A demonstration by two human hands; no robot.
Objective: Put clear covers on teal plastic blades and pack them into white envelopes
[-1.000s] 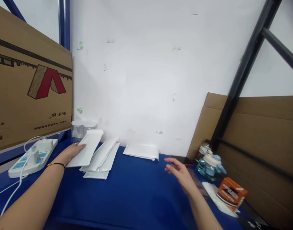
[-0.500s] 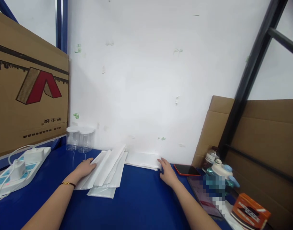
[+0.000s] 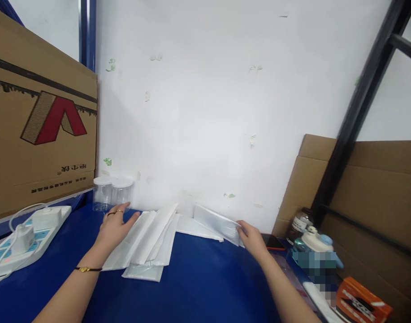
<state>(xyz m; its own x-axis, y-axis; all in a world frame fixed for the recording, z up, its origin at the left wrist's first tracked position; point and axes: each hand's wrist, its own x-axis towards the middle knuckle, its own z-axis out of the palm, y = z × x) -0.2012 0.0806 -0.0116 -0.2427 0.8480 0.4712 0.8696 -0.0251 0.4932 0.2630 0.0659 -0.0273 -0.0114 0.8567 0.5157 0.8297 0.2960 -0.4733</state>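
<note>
My right hand (image 3: 253, 240) pinches the right end of a flat, folded white plastic packet (image 3: 214, 221), its far end tilted up near the wall. Beneath and left of it, another white packet (image 3: 189, 227) lies flat against the wall. A fanned pile of similar white packets (image 3: 146, 242) rests on the blue tabletop (image 3: 192, 291). My left hand (image 3: 115, 224), fingers apart and empty, hovers at the left edge of that pile, in front of two clear jars (image 3: 122, 194) with white lids. Whether its thumb touches the pile, I cannot tell.
A power strip (image 3: 52, 237) with plugged-in chargers and cables is at the left, below a large cardboard box (image 3: 57, 152). At the right are a phone (image 3: 273, 242), a dark-capped bottle (image 3: 298, 224), a teal bottle (image 3: 301, 246) and an orange box (image 3: 363, 300).
My right hand has taken hold of a white packet near the wall, lifting it and drawing it right. My left hand has come up off the pile's left side and opened.
</note>
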